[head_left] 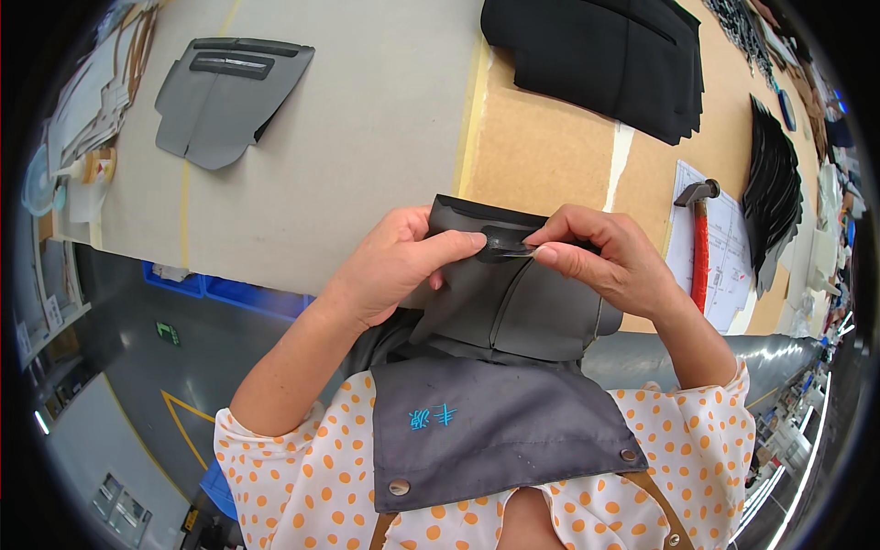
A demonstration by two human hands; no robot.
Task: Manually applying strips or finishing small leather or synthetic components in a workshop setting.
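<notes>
So I've got both hands up on a dark grey moulded leather-like panel (513,302), held just over the near edge of the cardboard-covered table (367,137). My left hand (394,266) pinches its top edge with the thumb on a small oval tab, and my right hand (605,257) pinches that tab too. A red-handled hammer (700,247) lies just right, and 1 matching grey panel (225,96) sits far left.

Grey panel's (513,307) middle behind hands
</notes>
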